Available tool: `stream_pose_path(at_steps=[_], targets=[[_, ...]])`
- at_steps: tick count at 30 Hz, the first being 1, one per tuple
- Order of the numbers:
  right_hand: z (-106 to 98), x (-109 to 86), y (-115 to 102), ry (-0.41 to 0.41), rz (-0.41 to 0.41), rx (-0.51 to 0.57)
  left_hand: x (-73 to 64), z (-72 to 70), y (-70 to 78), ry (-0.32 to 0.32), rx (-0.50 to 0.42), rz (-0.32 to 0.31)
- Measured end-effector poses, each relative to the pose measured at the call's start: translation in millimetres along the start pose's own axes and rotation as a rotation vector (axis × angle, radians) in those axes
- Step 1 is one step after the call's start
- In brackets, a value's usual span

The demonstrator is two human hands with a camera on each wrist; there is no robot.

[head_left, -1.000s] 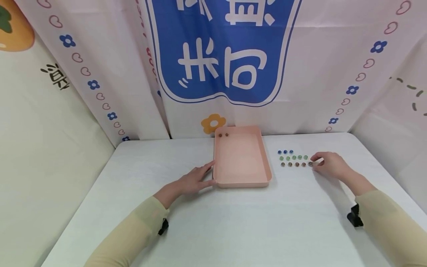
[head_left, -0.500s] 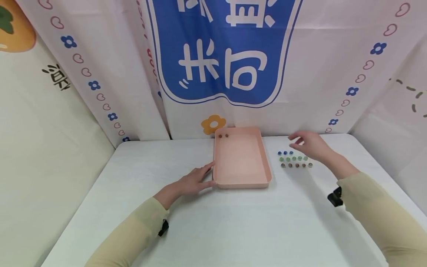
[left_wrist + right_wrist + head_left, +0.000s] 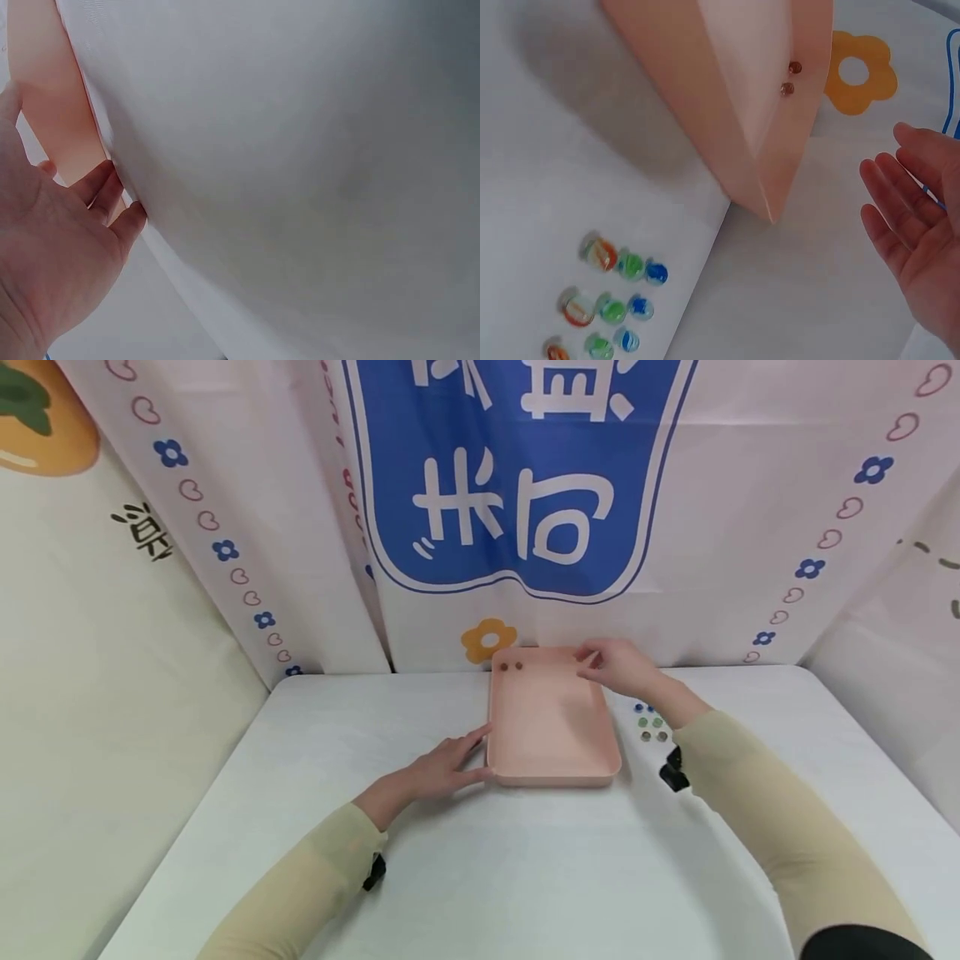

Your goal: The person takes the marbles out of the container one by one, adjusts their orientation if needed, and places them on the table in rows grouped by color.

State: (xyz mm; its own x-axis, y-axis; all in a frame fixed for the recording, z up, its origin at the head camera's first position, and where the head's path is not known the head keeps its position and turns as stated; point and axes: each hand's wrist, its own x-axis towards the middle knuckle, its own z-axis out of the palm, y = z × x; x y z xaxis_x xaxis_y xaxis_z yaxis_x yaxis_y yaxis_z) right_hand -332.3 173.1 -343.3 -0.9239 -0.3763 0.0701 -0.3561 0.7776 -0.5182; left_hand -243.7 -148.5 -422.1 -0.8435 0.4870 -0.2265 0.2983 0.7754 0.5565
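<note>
A shallow pink tray [image 3: 551, 735] lies on the white table, with two small brownish marbles [image 3: 795, 67] in its far left corner. My left hand [image 3: 442, 768] rests at the tray's left side, fingers spread and fingertips touching its wall. Over the tray's far right corner hovers my right hand [image 3: 626, 670], thumb and index finger bent toward each other; I cannot tell whether a marble is between them. Right of the tray stand rows of glass marbles: orange-swirled [image 3: 577, 309], green [image 3: 612, 310] and blue [image 3: 641, 306]. The right forearm hides part of these rows in the head view.
A white cloth wall with a blue printed panel [image 3: 510, 485] hangs right behind the table's far edge. More cloth [image 3: 135, 635] closes off the left side. An orange printed flower [image 3: 489, 641] shows just behind the tray.
My right hand has lifted from the right end of the marble rows and moved left to the tray's far right corner. The left hand keeps its place at the tray.
</note>
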Motion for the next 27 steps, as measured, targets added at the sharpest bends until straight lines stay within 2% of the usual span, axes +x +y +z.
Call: stream_pose_path(at_steps=[6,15,22,27], targets=[[17.5,28.2,-15.0,-0.033,-0.006,0.087,-0.9,-0.5,1.2,0.001,0.009,0.002],[38.0,56.6,-23.4,-0.066,-0.016,0.169,1.1,-0.3,-1.2,0.000,0.004,0.011],[49.4,67.5,-20.4,-0.070,0.008,0.141,0.7,-1.4,-2.2,0.003,-0.011,0.020],[59.2,68.2,-14.0,-0.097,0.007,0.228,0.8,-1.5,-1.2,-0.009,-0.015,0.018]])
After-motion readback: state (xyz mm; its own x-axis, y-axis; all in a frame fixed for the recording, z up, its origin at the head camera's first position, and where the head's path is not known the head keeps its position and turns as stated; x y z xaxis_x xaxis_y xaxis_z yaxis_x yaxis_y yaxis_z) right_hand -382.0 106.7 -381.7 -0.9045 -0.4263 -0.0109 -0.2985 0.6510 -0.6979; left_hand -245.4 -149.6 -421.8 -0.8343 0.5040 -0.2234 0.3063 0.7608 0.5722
